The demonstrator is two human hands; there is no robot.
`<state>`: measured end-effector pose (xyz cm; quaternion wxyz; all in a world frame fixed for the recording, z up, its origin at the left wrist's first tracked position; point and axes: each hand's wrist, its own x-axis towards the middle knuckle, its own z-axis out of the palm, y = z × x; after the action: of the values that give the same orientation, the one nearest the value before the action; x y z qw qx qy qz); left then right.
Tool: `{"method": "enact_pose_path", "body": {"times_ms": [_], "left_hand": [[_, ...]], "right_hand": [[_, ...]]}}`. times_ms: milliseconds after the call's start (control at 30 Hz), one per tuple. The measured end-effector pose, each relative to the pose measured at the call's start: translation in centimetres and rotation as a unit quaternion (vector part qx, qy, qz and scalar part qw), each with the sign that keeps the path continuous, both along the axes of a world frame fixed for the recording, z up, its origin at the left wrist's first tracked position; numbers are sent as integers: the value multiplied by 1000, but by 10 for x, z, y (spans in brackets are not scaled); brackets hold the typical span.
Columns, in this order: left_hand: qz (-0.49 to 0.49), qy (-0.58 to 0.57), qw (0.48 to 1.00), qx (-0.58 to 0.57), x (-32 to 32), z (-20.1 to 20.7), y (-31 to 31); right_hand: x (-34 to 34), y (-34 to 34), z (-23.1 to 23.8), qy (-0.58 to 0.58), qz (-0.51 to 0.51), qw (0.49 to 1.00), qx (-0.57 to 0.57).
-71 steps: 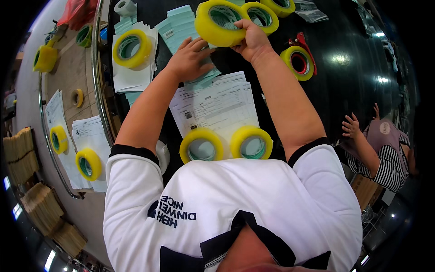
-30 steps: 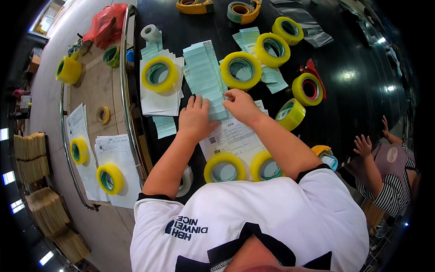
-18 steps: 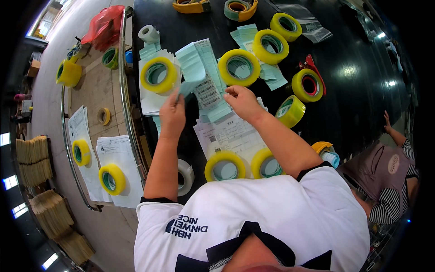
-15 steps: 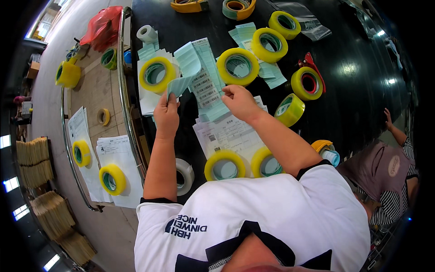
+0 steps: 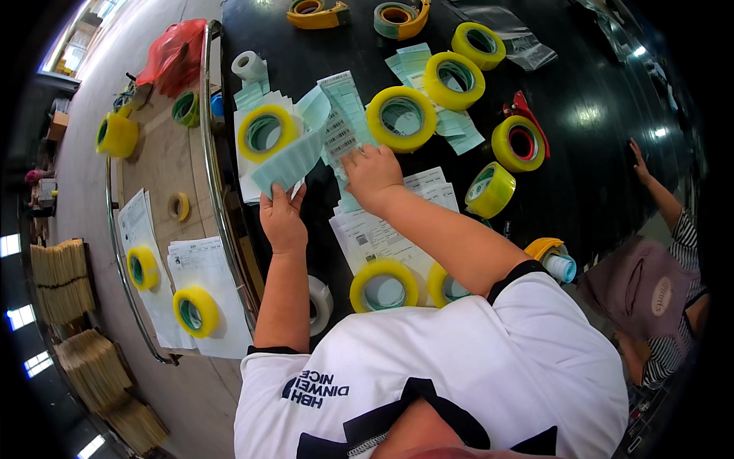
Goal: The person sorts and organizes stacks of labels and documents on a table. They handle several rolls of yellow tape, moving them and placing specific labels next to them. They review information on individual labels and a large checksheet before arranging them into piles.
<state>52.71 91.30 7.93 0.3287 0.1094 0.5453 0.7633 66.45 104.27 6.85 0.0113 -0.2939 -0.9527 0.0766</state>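
My left hand pinches the near end of a pale green label strip, which curls up in front of a yellow tape roll. My right hand rests on barcode labels laid out on the dark table, its fingers bent downward with the tips on the strip. Whether those fingers grip anything is hidden. Printed sheets lie below my right wrist. Another yellow tape roll stands just beyond my right hand.
Several more tape rolls lie to the right, with a red tape dispenser. At left, a metal-railed cart holds papers and tape. A co-worker is at the right edge. A small white roll sits at the back.
My left hand has moved slightly nearer, drawing out a longer stretch of the label strip. My right hand has shifted left and down onto the barcode labels.
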Motion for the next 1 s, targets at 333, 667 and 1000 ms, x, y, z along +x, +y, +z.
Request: {"method": "enact_pose_path", "body": {"times_ms": [333, 667, 1000], "left_hand": [[-205, 424, 876, -109, 47, 25, -27], [-337, 517, 785, -51, 70, 21, -33], [-354, 502, 789, 7, 69, 28, -48]], "right_hand": [[60, -26, 24, 282, -147, 876, -362], [64, -3, 17, 281, -341, 578, -686], [67, -4, 25, 238, -374, 666, -599]]}}
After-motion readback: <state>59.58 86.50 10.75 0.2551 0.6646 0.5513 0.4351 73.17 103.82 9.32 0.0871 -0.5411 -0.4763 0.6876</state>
